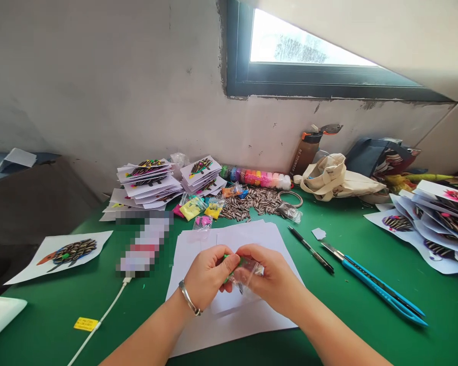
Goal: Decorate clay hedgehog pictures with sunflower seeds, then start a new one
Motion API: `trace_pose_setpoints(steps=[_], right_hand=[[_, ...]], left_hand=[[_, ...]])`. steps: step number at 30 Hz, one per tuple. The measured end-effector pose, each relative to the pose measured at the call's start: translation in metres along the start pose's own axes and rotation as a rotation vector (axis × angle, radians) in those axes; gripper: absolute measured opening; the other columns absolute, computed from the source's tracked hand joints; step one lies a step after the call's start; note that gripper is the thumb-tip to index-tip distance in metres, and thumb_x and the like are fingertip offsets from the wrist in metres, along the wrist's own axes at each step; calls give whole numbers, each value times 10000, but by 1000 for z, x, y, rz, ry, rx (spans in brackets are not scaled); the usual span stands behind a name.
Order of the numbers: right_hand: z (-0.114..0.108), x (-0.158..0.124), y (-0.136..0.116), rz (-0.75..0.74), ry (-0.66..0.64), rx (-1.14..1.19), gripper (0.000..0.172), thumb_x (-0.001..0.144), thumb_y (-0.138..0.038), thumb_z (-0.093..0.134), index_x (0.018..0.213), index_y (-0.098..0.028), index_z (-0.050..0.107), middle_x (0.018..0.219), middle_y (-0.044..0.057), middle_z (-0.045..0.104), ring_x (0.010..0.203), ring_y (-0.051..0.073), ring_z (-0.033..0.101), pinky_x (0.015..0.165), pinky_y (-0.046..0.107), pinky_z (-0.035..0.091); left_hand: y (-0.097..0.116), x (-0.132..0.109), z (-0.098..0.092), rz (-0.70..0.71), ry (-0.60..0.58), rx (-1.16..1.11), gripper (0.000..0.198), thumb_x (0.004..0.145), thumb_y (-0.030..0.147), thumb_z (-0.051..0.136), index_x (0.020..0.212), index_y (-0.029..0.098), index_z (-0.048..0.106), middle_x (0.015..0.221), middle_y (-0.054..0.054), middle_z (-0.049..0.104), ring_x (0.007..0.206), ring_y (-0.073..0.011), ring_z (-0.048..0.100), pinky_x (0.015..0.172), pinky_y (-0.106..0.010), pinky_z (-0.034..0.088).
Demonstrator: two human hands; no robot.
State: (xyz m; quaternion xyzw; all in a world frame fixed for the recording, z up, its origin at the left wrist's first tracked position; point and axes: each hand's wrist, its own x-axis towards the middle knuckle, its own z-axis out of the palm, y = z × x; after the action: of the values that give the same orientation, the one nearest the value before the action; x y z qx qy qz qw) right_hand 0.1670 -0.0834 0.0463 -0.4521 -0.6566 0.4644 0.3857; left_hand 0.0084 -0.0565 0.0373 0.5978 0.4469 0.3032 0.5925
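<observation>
My left hand (212, 272) and my right hand (269, 269) meet over a stack of white paper (198, 330). Between them is a small clear plastic bag (248, 272) with something green, like modelling clay, at its left side. My left fingers pinch the green end, while my right fingers grip the bag's clear part. Some fingertips are hidden behind the bag. Just beyond the paper lie small bags of coloured clay: yellow (193, 207) and pink (203, 222). Loose striped sunflower seeds (252, 203) are heaped behind them.
A pen (311, 249) and a blue utility knife (381, 287), blade exposed, lie at right. Stacked seed-picture cards stand at back left (152, 185) and far right (438, 229). One bird card (66, 254) lies left, near a white cable (107, 317). A bottle (305, 152) leans against the wall.
</observation>
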Motion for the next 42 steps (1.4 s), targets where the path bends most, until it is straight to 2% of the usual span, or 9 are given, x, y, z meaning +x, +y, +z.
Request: trace_pose_setpoints(steps=[6, 15, 17, 21, 24, 28, 34, 37, 42], right_hand=[[0, -1, 7, -3, 41, -5, 66, 802, -161, 502, 810, -192, 560, 639, -15, 659, 583, 114, 608, 534, 211, 437], [5, -1, 17, -142, 195, -474, 178, 719, -66, 474, 767, -196, 585, 638, -10, 614, 581, 114, 515, 561, 220, 381], [3, 0, 16, -150, 168, -488, 187, 730, -56, 452, 733, -196, 575, 637, -8, 609, 600, 118, 516, 573, 221, 378], [-5, 1, 8, -154, -5, -309, 247, 788, -51, 398, 745, -208, 583, 705, -15, 646, 677, 112, 555, 624, 210, 400], [-8, 1, 4, -177, -56, -250, 239, 838, -109, 403, 753, -213, 602, 724, -5, 657, 704, 124, 567, 644, 222, 411], [-5, 1, 12, -179, 49, -381, 255, 841, -105, 393, 809, -210, 623, 710, 8, 648, 679, 130, 553, 617, 226, 397], [2, 2, 21, -151, 194, -634, 230, 702, -26, 458, 760, -183, 616, 660, 0, 614, 605, 119, 514, 580, 225, 361], [1, 2, 20, -85, 171, -556, 237, 697, -33, 454, 763, -193, 617, 665, -6, 603, 623, 119, 510, 572, 218, 364], [-5, 2, 19, 58, 138, -192, 333, 755, -120, 457, 1034, -239, 594, 728, -18, 605, 620, 109, 512, 552, 212, 397]], left_hand=[[-1, -4, 5, 80, 40, 148, 334, 844, 469, 466, 703, 179, 552, 530, 20, 551, 449, -121, 528, 457, -228, 400], [-3, -1, 7, 86, 34, 113, 313, 845, 453, 476, 706, 179, 536, 539, 23, 540, 459, -124, 528, 449, -230, 398], [-3, -1, 8, 74, 29, 108, 309, 839, 446, 486, 697, 177, 533, 510, 26, 529, 446, -122, 516, 435, -225, 386], [-2, 0, 6, 40, 36, 69, 309, 823, 452, 509, 690, 173, 522, 488, 35, 512, 419, -117, 513, 408, -215, 368], [-2, 1, 3, 29, 51, 36, 314, 813, 460, 520, 693, 170, 521, 505, 36, 513, 415, -113, 514, 407, -215, 378], [-2, 1, 4, 26, 57, 53, 313, 812, 452, 523, 676, 171, 517, 493, 39, 507, 417, -114, 516, 411, -215, 376], [-5, 0, 8, 36, 67, 92, 291, 815, 438, 519, 682, 179, 535, 466, 37, 521, 423, -123, 515, 404, -216, 371], [-5, 1, 7, 34, 77, 97, 283, 800, 433, 538, 674, 180, 540, 475, 36, 529, 423, -124, 523, 402, -217, 379], [-3, 5, -1, 26, 170, 28, 294, 761, 451, 580, 661, 177, 538, 483, 51, 516, 373, -111, 512, 385, -215, 388]])
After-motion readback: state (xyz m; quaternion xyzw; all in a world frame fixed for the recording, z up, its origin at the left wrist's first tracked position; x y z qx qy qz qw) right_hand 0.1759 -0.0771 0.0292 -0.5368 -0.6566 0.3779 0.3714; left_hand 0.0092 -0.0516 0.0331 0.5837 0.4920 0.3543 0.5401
